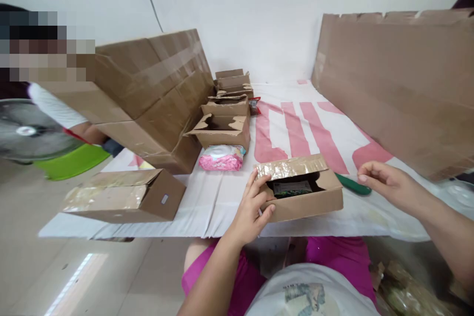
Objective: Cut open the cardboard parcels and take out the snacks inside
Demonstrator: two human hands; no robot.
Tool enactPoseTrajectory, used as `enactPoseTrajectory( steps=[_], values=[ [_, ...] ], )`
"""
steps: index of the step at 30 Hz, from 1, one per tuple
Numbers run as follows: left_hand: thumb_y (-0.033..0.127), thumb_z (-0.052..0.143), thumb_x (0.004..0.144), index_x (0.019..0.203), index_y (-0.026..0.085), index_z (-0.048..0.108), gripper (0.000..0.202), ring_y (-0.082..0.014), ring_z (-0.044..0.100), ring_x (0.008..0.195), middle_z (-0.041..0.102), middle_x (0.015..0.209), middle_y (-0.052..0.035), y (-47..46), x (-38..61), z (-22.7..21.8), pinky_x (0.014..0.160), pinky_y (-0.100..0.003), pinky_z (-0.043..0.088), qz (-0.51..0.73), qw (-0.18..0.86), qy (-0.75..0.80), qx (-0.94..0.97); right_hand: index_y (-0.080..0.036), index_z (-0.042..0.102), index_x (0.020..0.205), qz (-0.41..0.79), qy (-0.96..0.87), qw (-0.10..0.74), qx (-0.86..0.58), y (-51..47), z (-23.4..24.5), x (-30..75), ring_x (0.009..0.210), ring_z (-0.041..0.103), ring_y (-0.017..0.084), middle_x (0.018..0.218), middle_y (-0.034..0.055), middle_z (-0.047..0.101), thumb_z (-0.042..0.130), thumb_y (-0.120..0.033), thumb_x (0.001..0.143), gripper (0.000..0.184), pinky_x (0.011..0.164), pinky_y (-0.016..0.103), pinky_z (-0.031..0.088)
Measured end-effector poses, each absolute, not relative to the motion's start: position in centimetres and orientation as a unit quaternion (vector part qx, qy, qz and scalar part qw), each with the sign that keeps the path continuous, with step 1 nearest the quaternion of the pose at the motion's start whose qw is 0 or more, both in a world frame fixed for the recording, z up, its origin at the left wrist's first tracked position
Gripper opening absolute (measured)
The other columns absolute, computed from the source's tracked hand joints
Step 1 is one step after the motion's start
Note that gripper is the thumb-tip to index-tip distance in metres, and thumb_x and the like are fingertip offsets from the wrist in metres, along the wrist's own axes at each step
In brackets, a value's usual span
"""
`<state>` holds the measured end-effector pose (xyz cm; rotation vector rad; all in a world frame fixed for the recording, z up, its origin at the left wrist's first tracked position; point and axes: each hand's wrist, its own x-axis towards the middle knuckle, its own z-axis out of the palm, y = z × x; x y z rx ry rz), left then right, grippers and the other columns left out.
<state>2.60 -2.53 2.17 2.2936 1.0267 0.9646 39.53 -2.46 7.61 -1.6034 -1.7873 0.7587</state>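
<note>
A small cardboard box point(309, 197) lies near the front edge of the white and pink sheet point(222, 197), its taped flap half open over a green packet point(292, 188) inside. My left hand point(252, 207) grips the box's left end, fingers on the flap and thumb on the front wall. To the right, my right hand point(385, 183) hovers with its fingers curled loosely together, holding nothing I can see. It is just beside a green-handled tool point(353, 185) lying on the sheet behind the box.
A closed taped box point(126, 196) lies at the front left. Large cartons point(155, 94) stand behind it, with several small open boxes point(224, 126) and a pink packet point(222, 158). A big flat cardboard sheet point(403, 89) leans at the right. Another person's sleeve point(55, 106) and a fan point(25, 131) are at far left.
</note>
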Motion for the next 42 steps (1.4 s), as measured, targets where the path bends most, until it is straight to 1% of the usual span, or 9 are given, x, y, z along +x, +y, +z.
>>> enactPoseTrajectory(
  steps=[5,10,15,20,25,31,34,36,42],
  values=[
    [0.023,0.051,0.095,0.096,0.019,0.062,0.013,-0.0325,0.007,0.152,0.039,0.151,-0.0108,-2.2,2.8,2.0,0.119,-0.061,0.02,0.362,0.207,0.355,0.837,-0.023,0.057,0.068,0.268,-0.615,0.047,-0.74,-5.5,1.7,46.2,0.06,0.054,0.015,0.061,-0.0007,0.059,0.055,-0.033,0.077,0.014,0.058,0.027,0.042],
    [0.021,0.051,0.095,0.099,0.02,0.062,0.013,-0.0332,0.007,0.152,0.039,0.15,-0.0103,-2.1,3.0,2.1,0.119,-0.063,0.019,0.361,0.192,0.35,0.843,-0.022,0.062,0.07,0.19,-0.552,-0.009,-0.812,-8.0,-1.4,47.1,0.066,0.062,0.022,0.069,0.0039,0.067,0.06,-0.024,0.07,0.002,0.06,0.031,0.04],
    [0.021,0.051,0.095,0.097,0.02,0.062,0.011,-0.0329,0.008,0.152,0.04,0.149,-0.01,-2.1,3.0,2.0,0.119,-0.063,0.019,0.363,0.189,0.349,0.843,-0.02,0.065,0.099,0.1,-0.572,0.029,-0.813,-6.6,0.7,47.6,0.089,0.064,0.03,0.091,0.0103,0.069,0.072,-0.034,0.064,0.038,0.07,0.036,0.045],
    [0.024,0.05,0.095,0.095,0.019,0.062,0.013,-0.0332,0.007,0.152,0.039,0.15,-0.0109,-2.2,3.0,2.0,0.119,-0.063,0.02,0.361,0.199,0.355,0.839,-0.023,0.063,0.097,0.071,-0.651,0.126,-0.746,-3.4,4.8,44.7,0.09,0.063,0.021,0.104,0.0066,0.067,0.052,-0.035,0.084,0.021,0.083,0.035,0.048],
    [0.031,0.05,0.095,0.094,0.019,0.063,0.018,-0.0332,0.007,0.152,0.04,0.151,-0.0112,-2.3,2.9,2.1,0.12,-0.061,0.02,0.356,0.213,0.367,0.832,-0.024,0.058,0.098,0.097,-0.747,0.317,-0.576,-1.5,8.7,35.9,0.092,0.064,0.022,0.101,0.0058,0.068,0.057,-0.039,0.086,0.018,0.079,0.036,0.052],
    [0.033,0.05,0.095,0.096,0.018,0.064,0.02,-0.0327,0.008,0.152,0.039,0.152,-0.012,-2.5,2.9,2.1,0.12,-0.06,0.021,0.35,0.211,0.375,0.832,-0.025,0.054,0.101,0.14,-0.823,0.313,-0.452,1.4,9.0,27.7,0.099,0.064,0.026,0.101,0.006,0.068,0.062,-0.026,0.083,0.02,0.09,0.043,0.048],
    [0.033,0.05,0.095,0.097,0.019,0.066,0.021,-0.0318,0.009,0.152,0.041,0.151,-0.0118,-2.6,2.9,2.2,0.12,-0.058,0.022,0.352,0.206,0.374,0.833,-0.025,0.052,0.091,0.146,-0.826,0.306,-0.45,1.9,8.2,25.9,0.091,0.063,0.026,0.089,0.0056,0.066,0.053,-0.021,0.087,0.006,0.085,0.044,0.048],
    [0.033,0.051,0.095,0.097,0.019,0.066,0.021,-0.0314,0.009,0.152,0.041,0.151,-0.0115,-2.6,2.8,2.3,0.12,-0.058,0.023,0.348,0.208,0.373,0.835,-0.026,0.048,0.085,0.157,-0.824,0.311,-0.446,1.2,8.2,25.4,0.084,0.063,0.024,0.083,0.0043,0.063,0.047,-0.021,0.09,0.007,0.078,0.042,0.05],
    [0.029,0.051,0.095,0.093,0.018,0.063,0.017,-0.0316,0.011,0.152,0.042,0.149,-0.0121,-2.3,2.9,2.7,0.12,-0.058,0.023,0.339,0.205,0.38,0.836,-0.026,0.046,0.092,0.423,-0.781,0.344,-0.304,-2.5,9.9,28.6,0.079,0.06,0.014,0.086,0.0002,0.064,0.058,-0.029,0.09,0.012,0.074,0.032,0.05]
  ],
)
